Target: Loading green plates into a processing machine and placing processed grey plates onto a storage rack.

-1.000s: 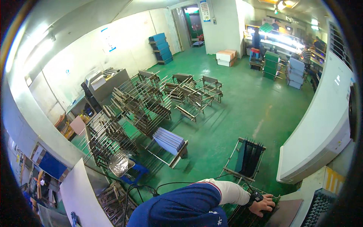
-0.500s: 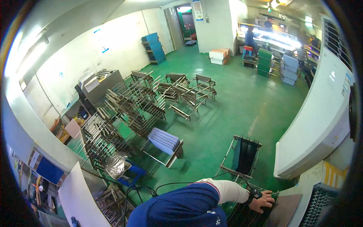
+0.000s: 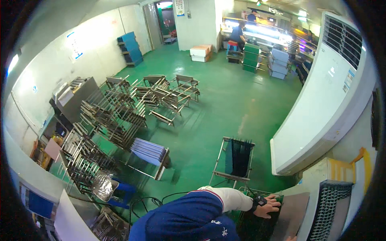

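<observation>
Two racks of dark panels, head view: the near metal rack of thin dark panels (image 3: 256, 229) sits at the near right, below the wristbanded left hand (image 3: 267, 207); a similar metal-framed rack of upright black panels (image 3: 237, 158) stands just beyond, on the glossy green floor (image 3: 225, 116).
Left grip: wide, palm down, fingers spread at the near rack's right side; nothing visibly pinched.
Right grip: cannot tell; only fingertips of the right hand (image 3: 292, 238) show at the lower edge, by the flat grey-brown board (image 3: 295, 209).
Machine side: the white-sided machine with rows of dark toothed rollers (image 3: 327, 207) stands right of the board.
Panel risk: uneven pressure from the spread fingers could tip or scrape the thin panels.
Board risk: a knock from either hand could shift the board.
Cable risk: the looped black cable (image 3: 150, 201), left of the racks, could snag a foot.
</observation>
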Motion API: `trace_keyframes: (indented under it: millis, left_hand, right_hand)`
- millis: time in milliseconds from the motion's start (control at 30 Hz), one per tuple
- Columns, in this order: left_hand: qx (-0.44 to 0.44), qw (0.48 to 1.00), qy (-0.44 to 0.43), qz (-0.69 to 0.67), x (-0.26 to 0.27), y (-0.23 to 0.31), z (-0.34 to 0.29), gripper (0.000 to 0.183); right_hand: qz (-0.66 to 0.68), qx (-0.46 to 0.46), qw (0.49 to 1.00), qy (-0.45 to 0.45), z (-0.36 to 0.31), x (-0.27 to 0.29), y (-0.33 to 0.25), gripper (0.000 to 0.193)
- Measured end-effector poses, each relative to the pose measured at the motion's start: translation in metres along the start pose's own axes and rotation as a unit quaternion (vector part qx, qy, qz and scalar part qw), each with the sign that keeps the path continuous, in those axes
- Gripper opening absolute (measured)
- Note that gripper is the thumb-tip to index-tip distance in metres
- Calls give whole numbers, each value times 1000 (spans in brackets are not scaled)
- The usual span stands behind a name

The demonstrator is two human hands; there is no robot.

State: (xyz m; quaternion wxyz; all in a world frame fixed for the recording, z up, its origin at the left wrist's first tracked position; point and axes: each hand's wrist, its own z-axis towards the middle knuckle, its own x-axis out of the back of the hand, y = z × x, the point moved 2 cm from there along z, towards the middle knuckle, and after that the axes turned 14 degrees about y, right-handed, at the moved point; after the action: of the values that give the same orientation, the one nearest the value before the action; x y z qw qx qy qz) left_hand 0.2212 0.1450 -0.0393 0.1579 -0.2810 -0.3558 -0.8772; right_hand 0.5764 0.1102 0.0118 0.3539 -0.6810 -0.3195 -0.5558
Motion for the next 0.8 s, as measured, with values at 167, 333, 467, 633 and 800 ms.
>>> trace_keyframes:
  millis: [167, 333, 467, 633, 800]
  left_hand:
    - [-5, 1000, 20, -11, 11, 5, 1, 56]
    - [8, 998, -62, -20, 29, 12, 15, 53]
    - [23, 997, -79, 11, 35, 11, 22, 52]
    - [-3, 998, -41, 40, 29, 15, 17, 57]
    - [15, 997, -51, 58, 31, 9, 12, 58]
  right_hand:
    - [2, -2, 995, 95, -7, 25, 38, 63]
    - [107, 92, 958, 251, -7, 85, 77, 41]
    - [106, 152, 876, 446, -60, 155, 99, 27]
    - [320, -62, 798, 506, -126, 219, 130, 19]
    - [705, -124, 517, 469, -139, 189, 166, 21]
